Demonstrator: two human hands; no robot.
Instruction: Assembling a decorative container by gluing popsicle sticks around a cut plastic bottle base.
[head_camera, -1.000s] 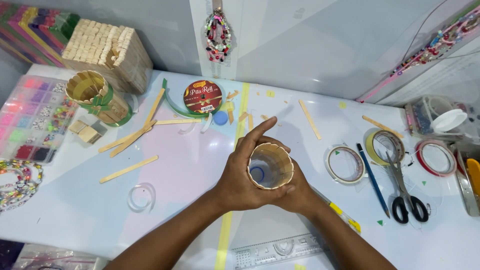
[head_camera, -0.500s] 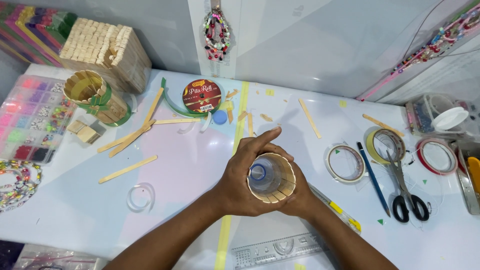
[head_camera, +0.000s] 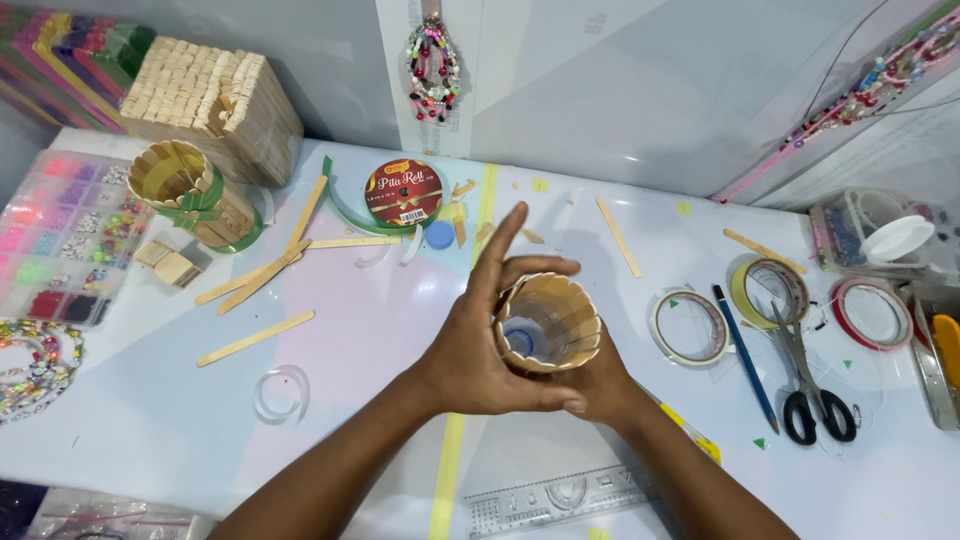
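**Head view — stick-clad cup held in both hands**

You gripped the stick cup (head_camera: 548, 322) above the table (head_camera: 380, 340) — left hand (head_camera: 478, 345) wrapping its side, fingers partly extended, right hand (head_camera: 590, 385) cradling beneath. Inside sat a clear bottle with a blue ring. Pale wooden sticks lined its wall, rim scalloped.

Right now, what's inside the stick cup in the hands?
A clear plastic bottle with a blue ring shows inside the stick cup. The cup's bottom and far outer wall are hidden by both hands.
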